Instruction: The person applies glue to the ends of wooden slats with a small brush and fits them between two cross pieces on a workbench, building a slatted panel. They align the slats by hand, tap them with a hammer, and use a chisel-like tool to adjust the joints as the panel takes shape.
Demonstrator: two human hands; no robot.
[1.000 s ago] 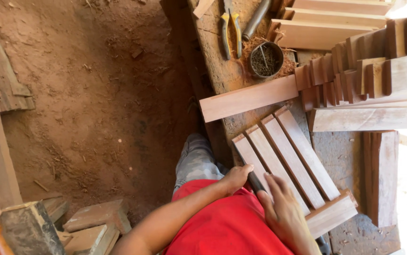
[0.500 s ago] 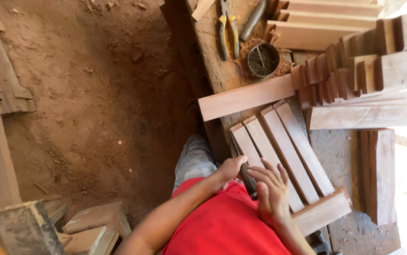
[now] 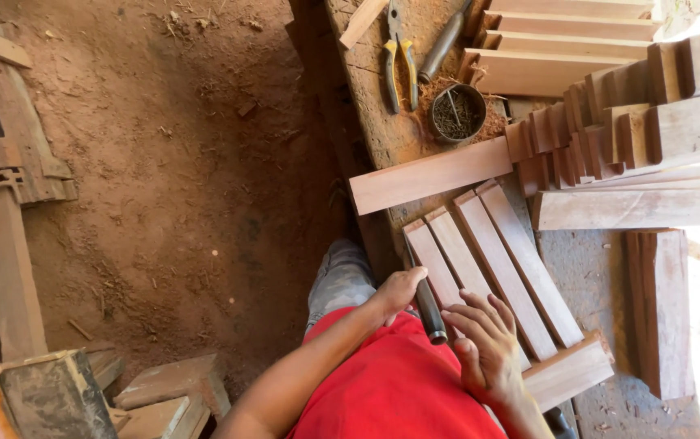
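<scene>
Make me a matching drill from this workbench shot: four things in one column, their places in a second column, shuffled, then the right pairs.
Things:
1. pliers
2. round tin of nails
3. dark tool handle
4. left hand

Places:
A. on sawdust, beside the stacked boards
B. gripping the dark handle, at the slats' near end
C. far end of the bench, yellow grips
D. between the two hands

Pairs: 1-C, 2-A, 3-D, 4-B

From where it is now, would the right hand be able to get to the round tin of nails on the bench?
Probably yes, with a stretch: the right hand rests on the slats, and only flat boards lie between it and the tin.
</scene>
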